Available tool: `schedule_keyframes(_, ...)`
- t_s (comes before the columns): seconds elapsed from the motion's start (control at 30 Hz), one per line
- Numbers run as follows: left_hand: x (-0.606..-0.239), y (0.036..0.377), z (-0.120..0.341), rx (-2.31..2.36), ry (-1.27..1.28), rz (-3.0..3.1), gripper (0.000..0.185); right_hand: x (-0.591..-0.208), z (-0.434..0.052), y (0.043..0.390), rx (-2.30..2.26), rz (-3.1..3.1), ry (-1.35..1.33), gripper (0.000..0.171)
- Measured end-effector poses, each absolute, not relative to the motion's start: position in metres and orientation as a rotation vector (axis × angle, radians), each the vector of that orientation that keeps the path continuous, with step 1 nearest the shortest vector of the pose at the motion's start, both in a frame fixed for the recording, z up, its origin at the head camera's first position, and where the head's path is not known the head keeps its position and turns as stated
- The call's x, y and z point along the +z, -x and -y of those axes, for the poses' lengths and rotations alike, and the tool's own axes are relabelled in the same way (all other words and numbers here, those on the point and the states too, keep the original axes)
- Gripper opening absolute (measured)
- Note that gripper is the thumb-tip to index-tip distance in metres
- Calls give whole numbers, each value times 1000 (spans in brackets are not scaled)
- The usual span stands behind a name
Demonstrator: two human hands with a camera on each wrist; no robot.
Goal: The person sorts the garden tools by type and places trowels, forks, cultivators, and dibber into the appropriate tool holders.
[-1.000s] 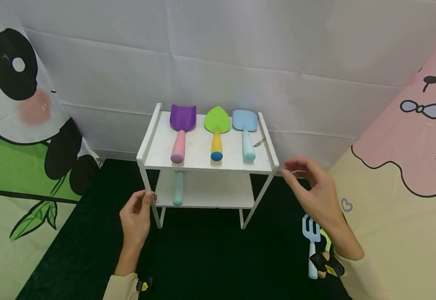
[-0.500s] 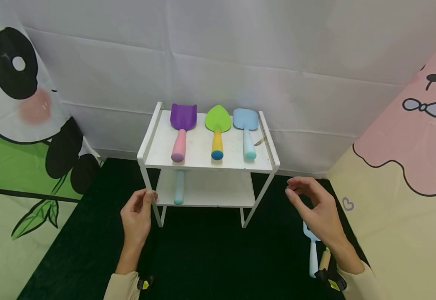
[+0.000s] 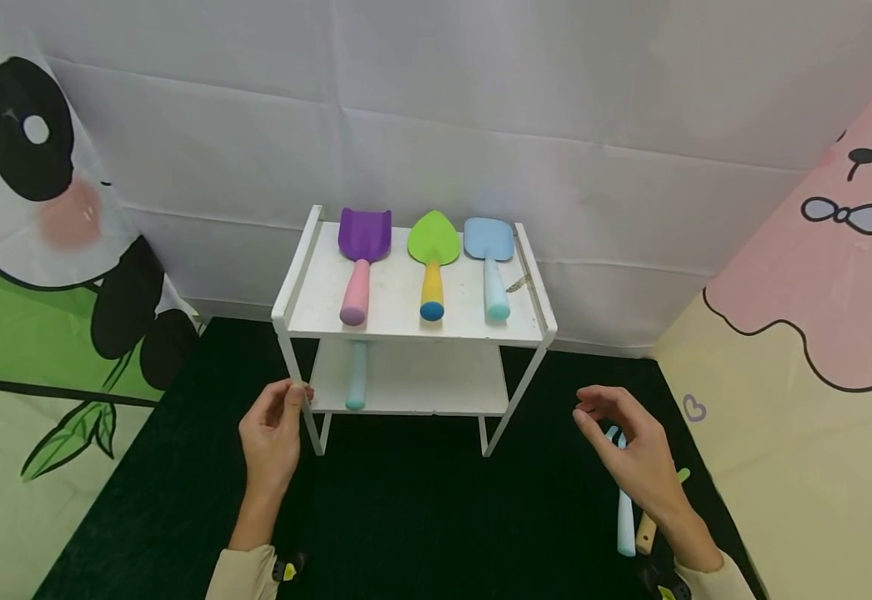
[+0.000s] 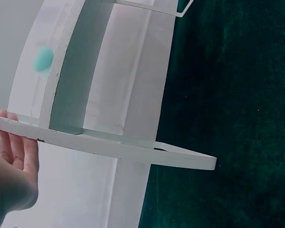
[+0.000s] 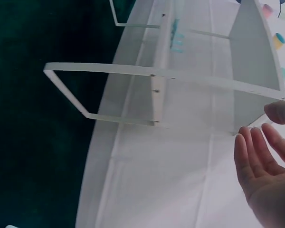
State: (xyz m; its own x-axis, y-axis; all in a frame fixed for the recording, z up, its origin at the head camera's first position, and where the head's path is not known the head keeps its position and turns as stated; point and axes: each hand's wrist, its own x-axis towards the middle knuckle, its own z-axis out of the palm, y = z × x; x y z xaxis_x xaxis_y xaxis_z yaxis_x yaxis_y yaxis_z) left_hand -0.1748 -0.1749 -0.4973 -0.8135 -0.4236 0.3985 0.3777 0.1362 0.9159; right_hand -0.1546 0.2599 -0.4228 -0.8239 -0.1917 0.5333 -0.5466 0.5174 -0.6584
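Note:
My left hand (image 3: 273,437) pinches the front left leg of a small white two-tier shelf (image 3: 397,287); in the left wrist view, fingers wrap behind the leg (image 4: 99,146). To the shelf's right, my right hand (image 3: 634,450) is held in the air, fingers loosely bent and holding nothing. On the top tier lie a purple toy shovel (image 3: 364,235) with a pink handle, a green trowel (image 3: 433,239) with a yellow handle and a light-blue shovel (image 3: 489,240). A light-blue handle (image 3: 357,375) shows on the lower tier; the right wrist view shows blue tines (image 5: 176,38) there.
Beneath my right hand, a light-blue handled tool (image 3: 626,525) and a tan-handled tool (image 3: 646,533) lie on the dark green floor (image 3: 421,508), their heads partly hidden. A white cloth wall (image 3: 436,100) stands behind; printed panels (image 3: 796,450) flank both sides.
My right hand has moved down and away from the shelf's right front corner, over the tools on the floor. My left hand has stayed at the leg.

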Motion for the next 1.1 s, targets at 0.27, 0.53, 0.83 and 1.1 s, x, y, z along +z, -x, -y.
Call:
schedule_keyframes(0.27, -500, 174, 177, -1716, -42, 1833, 15, -444, -267, 150, 1242, 2457, -574, 31)
schedule_keyframes(0.53, -500, 175, 176, -1719, -42, 1838, 15, -469, -274, 141, 1242, 2481, -475, 33)
schedule_keyframes(0.83, -499, 174, 176, -1714, -43, 1845, 16, -491, -287, 135, 1290, 2561, -400, 26)
schedule_keyframes(1.1, -499, 174, 176, -1713, -40, 1848, 16, -508, -296, 131, 1232, 2608, -342, 25)
